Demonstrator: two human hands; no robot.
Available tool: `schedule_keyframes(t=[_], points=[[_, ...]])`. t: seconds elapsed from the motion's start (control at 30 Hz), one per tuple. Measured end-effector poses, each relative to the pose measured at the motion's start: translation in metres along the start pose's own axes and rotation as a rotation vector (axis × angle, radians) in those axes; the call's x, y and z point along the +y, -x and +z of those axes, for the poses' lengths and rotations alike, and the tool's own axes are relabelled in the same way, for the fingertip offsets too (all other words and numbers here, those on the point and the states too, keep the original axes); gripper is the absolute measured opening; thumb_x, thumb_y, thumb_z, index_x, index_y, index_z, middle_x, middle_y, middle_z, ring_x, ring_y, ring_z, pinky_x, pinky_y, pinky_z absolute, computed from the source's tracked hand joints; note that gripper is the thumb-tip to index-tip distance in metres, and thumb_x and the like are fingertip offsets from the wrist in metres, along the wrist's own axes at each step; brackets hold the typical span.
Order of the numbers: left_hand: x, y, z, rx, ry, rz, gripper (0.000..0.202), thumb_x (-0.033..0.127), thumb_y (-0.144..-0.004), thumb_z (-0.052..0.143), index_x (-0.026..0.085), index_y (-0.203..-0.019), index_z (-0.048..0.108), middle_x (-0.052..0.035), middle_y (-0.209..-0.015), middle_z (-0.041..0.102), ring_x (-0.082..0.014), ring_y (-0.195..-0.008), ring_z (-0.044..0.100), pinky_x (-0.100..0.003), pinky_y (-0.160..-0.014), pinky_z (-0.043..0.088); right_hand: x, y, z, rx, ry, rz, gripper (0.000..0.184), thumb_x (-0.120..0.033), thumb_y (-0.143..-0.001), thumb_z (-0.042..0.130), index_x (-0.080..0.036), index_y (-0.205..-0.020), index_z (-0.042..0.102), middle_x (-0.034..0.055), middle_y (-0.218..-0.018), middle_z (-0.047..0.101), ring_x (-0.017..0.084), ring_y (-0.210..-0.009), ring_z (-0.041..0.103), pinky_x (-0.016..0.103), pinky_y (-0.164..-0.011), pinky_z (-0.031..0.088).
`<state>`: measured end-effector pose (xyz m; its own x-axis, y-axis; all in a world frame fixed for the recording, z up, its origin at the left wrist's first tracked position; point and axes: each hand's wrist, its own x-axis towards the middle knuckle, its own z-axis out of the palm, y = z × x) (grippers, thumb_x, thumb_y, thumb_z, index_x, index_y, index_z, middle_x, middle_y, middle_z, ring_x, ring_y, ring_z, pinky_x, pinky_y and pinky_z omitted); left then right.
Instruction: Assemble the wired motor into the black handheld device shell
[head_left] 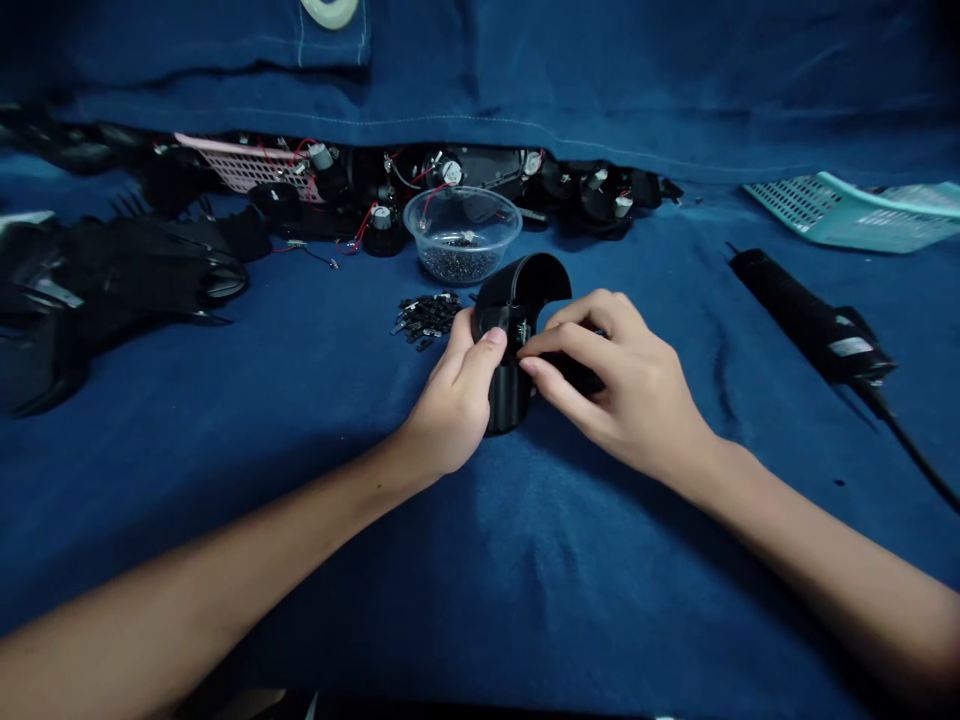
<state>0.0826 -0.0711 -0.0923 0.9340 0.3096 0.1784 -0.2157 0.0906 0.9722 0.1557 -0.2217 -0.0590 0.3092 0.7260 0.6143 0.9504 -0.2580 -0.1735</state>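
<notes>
Left fingers [489,345] grip black housing [510,398] | right fingers [574,343] at it, grip unclear | corded tool [791,300], pale label [851,346] illegible

Hollow black housing [510,398], wide curved top, narrower stem below, between both hands [456,405].

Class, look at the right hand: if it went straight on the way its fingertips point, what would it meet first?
Probably the black, curved, plastic-looking housing held in the left hand. The right hand's fingertips look close against it; actual contact is hard to tell.
</notes>
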Motion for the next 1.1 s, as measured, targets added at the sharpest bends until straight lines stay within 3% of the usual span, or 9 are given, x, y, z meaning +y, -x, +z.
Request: schedule_keyframes(t=[0.1,0.2,0.3,0.4,0.47,0.63,0.77,0.97,1.1], points=[[0.002,0.002,0.001,-0.051,0.141,-0.074,0.023,0.037,-0.098,0.044,0.023,-0.115,0.051,-0.0021,-0.099,0.066,-0.0184,-0.098,0.066,-0.031,-0.086,0.054,0.002,0.001,0.0,0.159,-0.122,0.139,0.011,-0.023,-0.09,0.062,-0.02,-0.101,0.061,0.0102,-0.104,0.059,0.025,-0.102,0.058,0.044,-0.089,0.05],[0.004,0.003,0.002,-0.081,0.269,-0.164,0.025,0.037,-0.094,0.049,0.025,-0.116,0.047,-0.0011,-0.096,0.066,-0.0176,-0.082,0.071,-0.032,-0.073,0.059,0.004,0.001,0.004,0.294,-0.409,0.322,0.026,-0.023,-0.088,0.064,-0.023,-0.11,0.05,0.011,-0.115,0.057,0.024,-0.109,0.06,0.044,-0.091,0.054],[0.008,0.003,0.002,-0.092,0.265,-0.161,0.033,0.026,-0.085,0.06,0.022,-0.114,0.045,-0.0018,-0.102,0.065,-0.016,-0.078,0.071,-0.031,-0.071,0.06,0.004,0.001,0.005,0.155,-0.569,0.421,0.039,-0.026,-0.089,0.064,-0.023,-0.123,0.045,0.0099,-0.118,0.062,0.023,-0.108,0.065,0.042,-0.088,0.057],[0.011,0.004,0.001,-0.088,0.107,-0.096,0.035,0.02,-0.083,0.062,0.02,-0.114,0.046,-0.0026,-0.102,0.066,-0.0166,-0.087,0.07,-0.031,-0.081,0.059,0.002,0.001,0.002,-0.024,-0.515,0.369,0.05,-0.027,-0.089,0.065,-0.024,-0.134,0.043,0.0066,-0.113,0.067,0.021,-0.098,0.068,0.041,-0.087,0.057],[0.011,0.005,0.0,-0.08,-0.009,-0.032,0.033,0.021,-0.085,0.062,0.02,-0.115,0.049,-0.0021,-0.102,0.067,-0.0169,-0.094,0.068,-0.03,-0.087,0.056,0.002,0.002,0.0,-0.065,-0.52,0.328,0.052,-0.026,-0.089,0.066,-0.024,-0.135,0.043,0.0057,-0.113,0.068,0.02,-0.094,0.068,0.04,-0.086,0.057],[0.005,0.007,-0.004,-0.077,-0.187,0.066,0.041,0.023,-0.086,0.061,0.023,-0.125,0.049,-0.0021,-0.111,0.067,-0.018,-0.105,0.064,-0.033,-0.095,0.051,0.005,0.006,-0.002,-0.086,-0.673,0.308,0.052,-0.022,-0.091,0.062,-0.024,-0.139,0.041,0.0076,-0.119,0.065,0.019,-0.097,0.066,0.033,-0.078,0.058],[0.005,0.008,-0.005,-0.065,-0.26,0.131,0.04,0.02,-0.084,0.061,0.022,-0.122,0.05,-0.002,-0.11,0.069,-0.0178,-0.105,0.065,-0.03,-0.093,0.052,0.006,0.008,-0.001,-0.055,-0.772,0.338,0.05,-0.021,-0.092,0.061,-0.028,-0.139,0.043,0.0066,-0.121,0.062,0.017,-0.094,0.066,0.029,-0.07,0.058],[0.008,0.007,-0.004,-0.043,-0.329,0.153,0.041,0.014,-0.077,0.06,0.02,-0.117,0.052,-0.0014,-0.102,0.07,-0.016,-0.095,0.067,-0.028,-0.084,0.055,0.007,0.009,-0.001,-0.063,-0.739,0.365,0.057,-0.023,-0.087,0.07,-0.032,-0.138,0.045,0.0041,-0.117,0.063,0.019,-0.098,0.065,0.037,-0.086,0.056],[0.008,0.006,-0.002,-0.043,-0.339,0.158,0.04,0.013,-0.075,0.059,0.019,-0.114,0.052,-0.0017,-0.1,0.07,-0.0156,-0.092,0.067,-0.028,-0.081,0.055,0.007,0.008,-0.001,-0.078,-0.716,0.374,0.056,-0.025,-0.087,0.07,-0.033,-0.137,0.045,0.0036,-0.114,0.061,0.019,-0.097,0.064,0.038,-0.087,0.055]])
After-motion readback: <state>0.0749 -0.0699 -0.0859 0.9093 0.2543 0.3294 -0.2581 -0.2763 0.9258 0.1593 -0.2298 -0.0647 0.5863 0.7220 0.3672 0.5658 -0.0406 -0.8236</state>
